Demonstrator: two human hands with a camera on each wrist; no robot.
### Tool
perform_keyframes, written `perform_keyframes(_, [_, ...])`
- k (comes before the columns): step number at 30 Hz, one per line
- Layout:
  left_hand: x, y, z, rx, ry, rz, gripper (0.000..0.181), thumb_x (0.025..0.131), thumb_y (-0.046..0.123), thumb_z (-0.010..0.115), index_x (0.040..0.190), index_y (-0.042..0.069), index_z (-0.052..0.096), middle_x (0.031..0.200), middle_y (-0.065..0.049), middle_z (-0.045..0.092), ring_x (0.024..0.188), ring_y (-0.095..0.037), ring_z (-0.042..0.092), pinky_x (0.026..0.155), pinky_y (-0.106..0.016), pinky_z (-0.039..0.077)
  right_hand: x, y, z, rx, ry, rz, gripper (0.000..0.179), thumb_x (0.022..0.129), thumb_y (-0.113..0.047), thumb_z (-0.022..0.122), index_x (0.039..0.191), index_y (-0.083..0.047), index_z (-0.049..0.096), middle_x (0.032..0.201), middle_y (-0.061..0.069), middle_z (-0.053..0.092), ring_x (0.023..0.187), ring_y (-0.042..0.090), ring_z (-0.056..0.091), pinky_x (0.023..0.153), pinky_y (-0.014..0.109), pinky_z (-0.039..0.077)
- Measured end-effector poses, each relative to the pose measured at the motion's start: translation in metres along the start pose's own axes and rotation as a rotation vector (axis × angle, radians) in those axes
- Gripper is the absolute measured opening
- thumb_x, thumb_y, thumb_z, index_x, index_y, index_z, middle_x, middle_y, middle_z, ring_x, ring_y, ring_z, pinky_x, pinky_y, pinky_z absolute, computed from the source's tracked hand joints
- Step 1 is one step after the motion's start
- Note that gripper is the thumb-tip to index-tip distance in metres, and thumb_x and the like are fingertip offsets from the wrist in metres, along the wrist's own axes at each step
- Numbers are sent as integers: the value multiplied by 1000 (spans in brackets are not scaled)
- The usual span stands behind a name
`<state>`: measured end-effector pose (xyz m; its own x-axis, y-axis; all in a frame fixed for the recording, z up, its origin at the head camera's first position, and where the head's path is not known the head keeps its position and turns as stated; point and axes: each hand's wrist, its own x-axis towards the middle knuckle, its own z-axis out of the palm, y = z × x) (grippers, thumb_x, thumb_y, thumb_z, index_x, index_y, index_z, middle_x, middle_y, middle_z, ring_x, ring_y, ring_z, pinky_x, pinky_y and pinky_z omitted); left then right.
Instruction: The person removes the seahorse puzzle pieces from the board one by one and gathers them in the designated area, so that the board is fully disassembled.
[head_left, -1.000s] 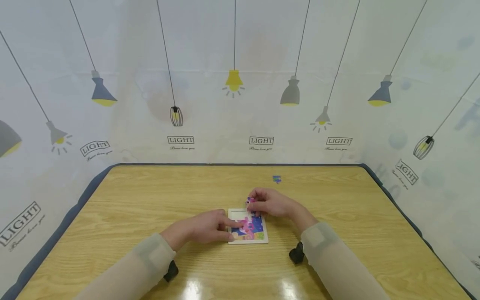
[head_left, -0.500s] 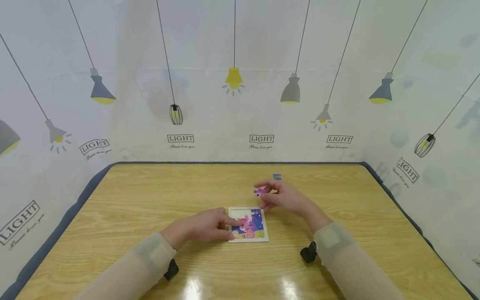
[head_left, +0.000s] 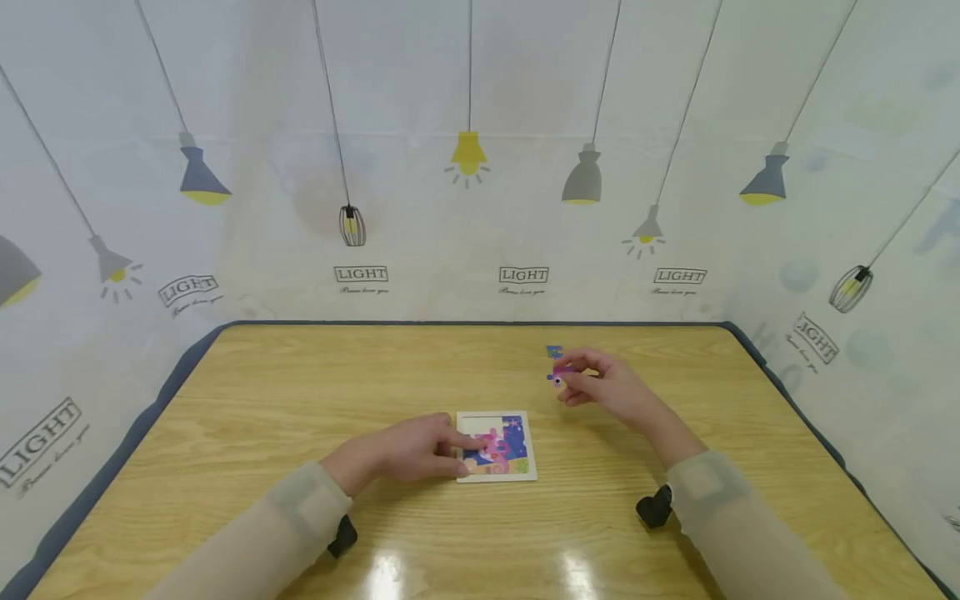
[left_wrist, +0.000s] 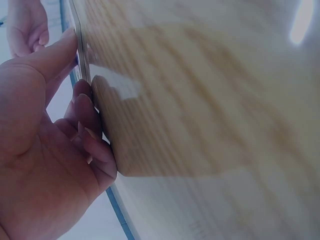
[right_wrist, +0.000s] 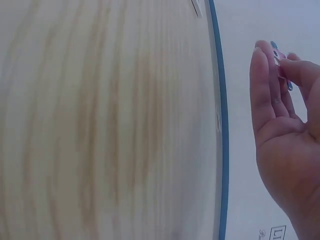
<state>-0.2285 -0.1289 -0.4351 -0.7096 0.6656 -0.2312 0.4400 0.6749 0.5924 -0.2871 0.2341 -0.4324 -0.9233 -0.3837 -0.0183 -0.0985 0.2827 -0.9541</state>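
A white-framed jigsaw puzzle [head_left: 533, 454] lies flat on the table, with a pink sea creature on blue in its filled part. Its upper-left corner shows bare white base. My left hand [head_left: 416, 450] rests at the left side, the straight index finger pressing on the pieces and the thumb at the lower-left of the frame. Beyond the puzzle, to the right, my right hand [head_left: 607, 387] pinches a pink puzzle piece [head_left: 557, 380] with an eye on it, held above the table between thumb and fingers. Just past it lies a loose blue-green puzzle piece [head_left: 553, 352].
The wooden table [head_left: 337, 367] ends at a dark blue edge strip [head_left: 420, 322] against a wall covering [head_left: 420, 167] printed with lamps. Black wrist cameras [head_left: 656, 507] hang below both sleeves.
My right hand has moved from over the puzzle to the right and away from me, carrying the pink puzzle piece towards the loose one. The left hand has stayed on the puzzle.
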Motion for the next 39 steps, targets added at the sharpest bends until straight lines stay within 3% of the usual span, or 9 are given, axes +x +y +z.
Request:
perform_keyframes(6, [1,1,0,12,8,9,46,106,37,75,151,32,68,99,2,56,87,-13,50,79,-29,42,-6,5,-22,-22,64,-18,41,112,-9,63,149,7,55,130,21,67,98,16,77,93,41,65])
perform_keyframes(11, [0,1,-1,6,5,2,46,106,37,75,151,32,68,100,2,56,87,-13,51,79,-29,43,-8,12,-41,-18,106,19,44,112,-11,64,149,9,54,139,26,64,100,14,77,94,38,65])
perform_keyframes(20, [-2,0,-2,0,-2,-2,46,106,36,75,151,31,68,99,1,56,87,-14,50,78,-29,42,-9,33,-68,-100,80,157,50,112,-3,60,156,15,46,138,31,58,103,10,74,91,26,63])
perform_keyframes(25, [-2,1,-2,-1,-1,-8,47,106,37,75,151,32,68,100,1,56,88,-14,50,79,-29,42,-6,42,-72,-137,100,191,50,113,-6,59,156,15,46,139,31,63,100,7,74,89,23,62])
perform_keyframes(29, [-2,2,-2,-12,-8,-20,47,105,37,75,151,34,67,101,1,56,89,-14,51,79,-29,42,0,46,-71,-177,119,183,47,113,-10,62,150,16,53,123,21,74,91,6,70,80,23,61])
perform_keyframes(33, [-3,2,-1,-25,-14,-29,46,106,38,75,151,36,67,102,1,57,90,-14,52,79,-29,43,7,50,-68,-168,131,176,44,112,-11,63,146,17,57,106,9,74,83,7,64,71,23,58])
perform_keyframes(39, [-2,2,-2,-22,-14,-49,46,106,39,75,150,39,67,102,1,57,90,-14,52,78,-28,42,6,50,-71,-146,147,202,46,110,-11,65,148,14,55,112,10,68,86,11,65,74,24,59])
